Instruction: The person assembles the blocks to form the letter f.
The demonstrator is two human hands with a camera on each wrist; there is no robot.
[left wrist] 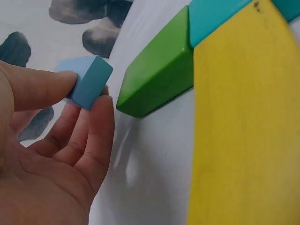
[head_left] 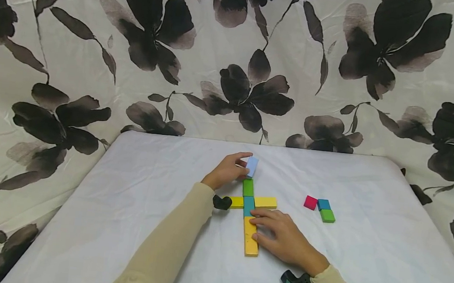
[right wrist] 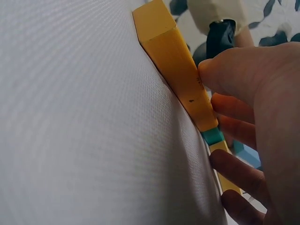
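Observation:
At the far end of a cross-shaped row of blocks, my left hand (head_left: pixel 227 170) pinches a light blue block (head_left: pixel 252 167) between thumb and fingertips. In the left wrist view, that blue block (left wrist: pixel 95 83) is apart from the green block (left wrist: pixel 159 63). Below the green block (head_left: pixel 248 188) lies a teal block (head_left: pixel 248 206), with yellow blocks (head_left: pixel 266 202) on its left and right. A long orange-yellow block (head_left: pixel 250 237) forms the near arm. My right hand (head_left: pixel 285 238) rests along its right side, fingers loosely bent and thumb touching its edge in the right wrist view.
To the right, a red block (head_left: pixel 310 202), a blue block (head_left: pixel 323 204) and a green block (head_left: pixel 328 216) lie close together on the white-covered table (head_left: pixel 379 261). Floral cloth (head_left: pixel 245 38) hangs behind. Both wrists carry dark straps.

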